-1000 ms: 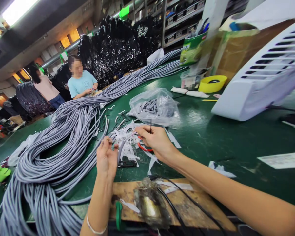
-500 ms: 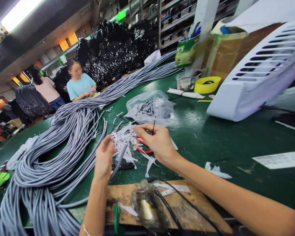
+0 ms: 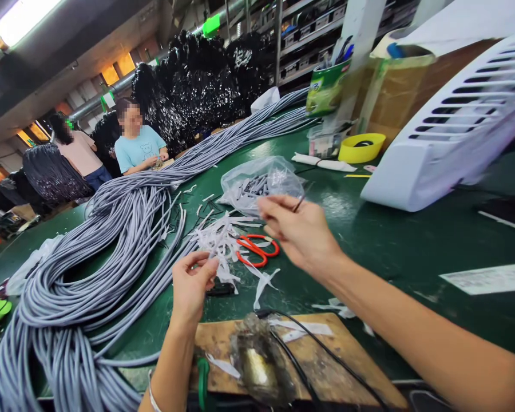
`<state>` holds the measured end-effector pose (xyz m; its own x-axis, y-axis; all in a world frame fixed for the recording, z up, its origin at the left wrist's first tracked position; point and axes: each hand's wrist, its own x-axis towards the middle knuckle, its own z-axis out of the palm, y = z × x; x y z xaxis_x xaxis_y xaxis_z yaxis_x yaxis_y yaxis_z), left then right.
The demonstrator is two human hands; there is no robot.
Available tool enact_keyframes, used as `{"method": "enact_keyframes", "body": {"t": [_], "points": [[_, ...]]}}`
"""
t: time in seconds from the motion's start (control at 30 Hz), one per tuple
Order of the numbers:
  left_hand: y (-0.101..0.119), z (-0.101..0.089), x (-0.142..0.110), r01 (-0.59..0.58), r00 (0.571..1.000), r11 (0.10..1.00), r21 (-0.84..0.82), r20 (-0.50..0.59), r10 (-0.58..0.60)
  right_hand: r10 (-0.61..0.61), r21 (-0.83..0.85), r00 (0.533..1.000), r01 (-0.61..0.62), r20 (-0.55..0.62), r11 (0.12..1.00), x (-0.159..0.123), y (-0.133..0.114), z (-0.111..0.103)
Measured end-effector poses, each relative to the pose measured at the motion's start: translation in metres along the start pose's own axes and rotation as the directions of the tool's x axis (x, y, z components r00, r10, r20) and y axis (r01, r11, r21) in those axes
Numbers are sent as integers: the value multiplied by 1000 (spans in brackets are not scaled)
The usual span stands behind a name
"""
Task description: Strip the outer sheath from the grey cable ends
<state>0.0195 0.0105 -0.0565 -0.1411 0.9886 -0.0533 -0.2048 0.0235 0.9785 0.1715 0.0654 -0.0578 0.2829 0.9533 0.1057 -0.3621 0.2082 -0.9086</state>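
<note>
Gray cables [image 3: 124, 189] are in a thick looped bundle on the left of the green table [image 3: 369, 252], running back to the far edge. Left hand [image 3: 190, 286], right of the loops: thumb and fingers closed on a cable end [image 3: 213, 250], only a pale tip showing. Right hand [image 3: 304, 232] is up, well apart from the left, fingers curled in, thin dark stick [image 3: 299, 202] gripped between them. Can't tell if its fingertips pinch anything else. White strips [image 3: 218, 233] piled just beyond the left hand, red-handled scissors [image 3: 257, 248] beside them, between the hands. Black tool [image 3: 222, 289] by the left hand, partly hidden. Clear bag [image 3: 283, 178] of short gray pieces behind the pile. Near edge: wooden board [image 3: 343, 360] with a grimy wrapped lump [image 3: 257, 366], black cords [image 3: 299, 366] and white scraps. Right side: yellow roll [image 3: 361, 149], green pen tub [image 3: 327, 92], white vented housing [image 3: 412, 177]. Far left: person in light blue shirt [image 3: 141, 151], hands together; person in pink top [image 3: 79, 153] behind.
</note>
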Motion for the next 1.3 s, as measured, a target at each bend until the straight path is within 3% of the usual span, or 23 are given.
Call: {"method": "enact_keyframes", "body": {"t": [0.07,0.1,0.2,0.27,0.3,0.33,0.47,0.6,0.7,0.8,0.97,1.03,1.1,1.17,1.2,1.27,1.3], "points": [[0,-1,0,-5,999,998,-57,34,7,-137,-106,989,131,-56,986,7,-3,-4],[1,-2,0,-6,999,997,-76,50,9,-180,-172,983,173,-23,970,6,-4,-4],[2,-3,-1,-20,997,994,-109,72,28,-110,-302,943,209,313,930,-6,-2,4],[2,-3,-2,-24,995,992,-126,90,36,-12,-323,847,216,532,921,-17,2,10],[2,-3,-2,-24,995,990,-135,97,38,12,-326,810,223,586,919,-20,3,12],[3,-3,-2,-28,995,988,-149,93,42,14,-328,803,228,596,917,-23,5,13],[6,-3,-4,-75,997,976,-203,-3,75,-31,-340,868,227,495,912,-22,7,12],[6,-1,-3,-97,994,992,-77,-66,92,-28,-340,883,209,468,917,-21,4,10],[3,-2,-1,-166,978,986,24,-124,168,-66,-318,901,219,428,923,-25,2,11],[0,-3,-1,-213,966,970,113,-124,227,-101,-315,904,247,415,916,-28,2,12],[1,-3,-3,-199,972,962,186,-92,218,-170,-360,895,331,412,872,-27,3,11],[2,-3,-3,-198,971,962,187,-99,219,-226,-368,918,343,325,864,-24,2,8],[2,-2,-4,-207,968,960,191,-101,229,-318,-352,937,349,144,868,-23,-1,5],[2,-2,-4,-210,969,959,188,-89,230,-402,-337,915,386,24,859,-27,-5,4],[2,-2,-4,-209,971,963,173,-77,225,-437,-348,898,424,43,836,-31,-6,4],[0,-3,-5,-207,976,973,104,-41,212,-490,-392,842,539,225,745,-40,-7,7],[-1,-3,-5,-212,977,975,61,-19,214,-510,-406,792,610,335,681,-45,-7,8]]}}
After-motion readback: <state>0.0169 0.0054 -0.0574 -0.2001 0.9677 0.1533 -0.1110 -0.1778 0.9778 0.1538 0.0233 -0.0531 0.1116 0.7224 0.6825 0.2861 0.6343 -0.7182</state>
